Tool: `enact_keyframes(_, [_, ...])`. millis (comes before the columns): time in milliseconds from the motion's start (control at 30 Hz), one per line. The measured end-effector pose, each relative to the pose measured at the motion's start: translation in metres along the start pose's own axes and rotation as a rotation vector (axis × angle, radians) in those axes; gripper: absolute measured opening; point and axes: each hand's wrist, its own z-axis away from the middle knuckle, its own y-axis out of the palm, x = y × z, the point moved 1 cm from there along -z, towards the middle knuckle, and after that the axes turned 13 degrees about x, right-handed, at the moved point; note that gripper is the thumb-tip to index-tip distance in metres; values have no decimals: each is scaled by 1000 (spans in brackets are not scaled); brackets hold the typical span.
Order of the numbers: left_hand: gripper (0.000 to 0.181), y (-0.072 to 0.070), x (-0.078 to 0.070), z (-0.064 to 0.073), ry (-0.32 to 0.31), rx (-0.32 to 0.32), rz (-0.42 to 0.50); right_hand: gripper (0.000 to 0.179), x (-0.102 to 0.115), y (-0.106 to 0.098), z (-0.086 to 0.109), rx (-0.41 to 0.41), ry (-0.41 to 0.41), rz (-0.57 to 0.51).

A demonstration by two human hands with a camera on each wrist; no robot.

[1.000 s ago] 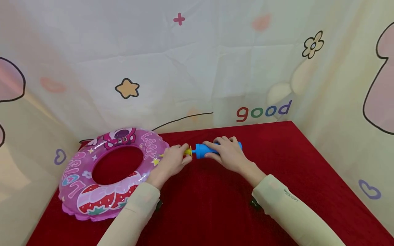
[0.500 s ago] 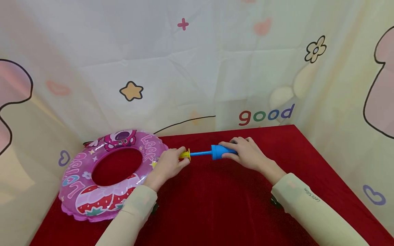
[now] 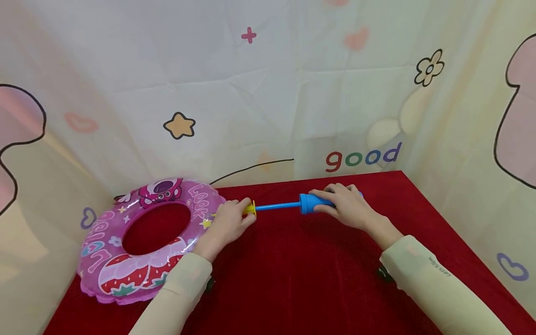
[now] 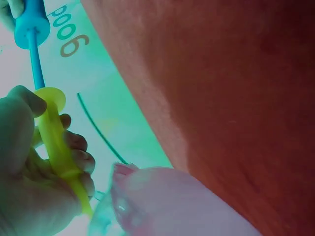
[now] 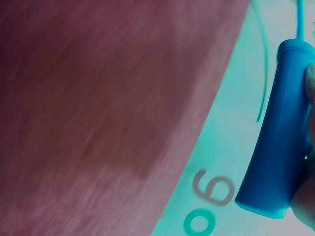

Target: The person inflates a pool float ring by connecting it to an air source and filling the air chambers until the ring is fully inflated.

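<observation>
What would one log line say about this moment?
left hand: grips yellow nozzle at swim ring | right hand: grips blue pump barrel | rod: extended

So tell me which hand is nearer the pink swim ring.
Left. The left hand holds the yellow nozzle right at the swim ring; the right hand grips the blue pump barrel farther away.

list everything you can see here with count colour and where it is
swim ring: 1, pink with strawberry print, left side of the table
hand pump: 1, blue barrel with thin blue rod and yellow nozzle end, mid table, rod drawn out
tablecloth: 1, red, covering the table
backdrop: 1, cream with cartoon prints and the word good, behind and at the sides
left hand: 1, holds the yellow end by the ring
right hand: 1, grips the blue barrel
</observation>
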Motion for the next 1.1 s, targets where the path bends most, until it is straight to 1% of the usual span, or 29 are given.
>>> enact_keyframes(100, [27,-4,-2,1,-12,-2,-29,54,14,1,-13,-11,-23,11])
enact_keyframes(167, [30,-5,-4,2,-22,12,-30,55,24,5,-21,-11,-34,18])
enact_keyframes(300, [37,-3,-4,3,-43,47,-18,55,43,14,-36,-4,-41,42])
enact_keyframes(433, [41,0,-5,0,-53,53,-17,55,61,20,-50,-3,-46,55])
enact_keyframes(500, [42,0,-7,-1,-51,48,-17,55,68,20,-55,-3,-49,67])
enact_keyframes(600, [41,1,-9,-3,-41,43,1,55,73,16,-55,-2,-57,90])
enact_keyframes(700, [40,-1,-8,-3,-40,23,40,54,69,11,-52,-10,-58,90])
enact_keyframes(767, [33,-3,-6,-2,-41,11,41,53,63,7,-49,-12,-57,76])
enact_keyframes(933, [18,-5,1,0,-26,-2,2,53,42,3,-37,23,-31,21])
enact_keyframes(1100, [14,-4,3,-1,-32,-2,-5,54,14,-2,-23,43,-15,-20])
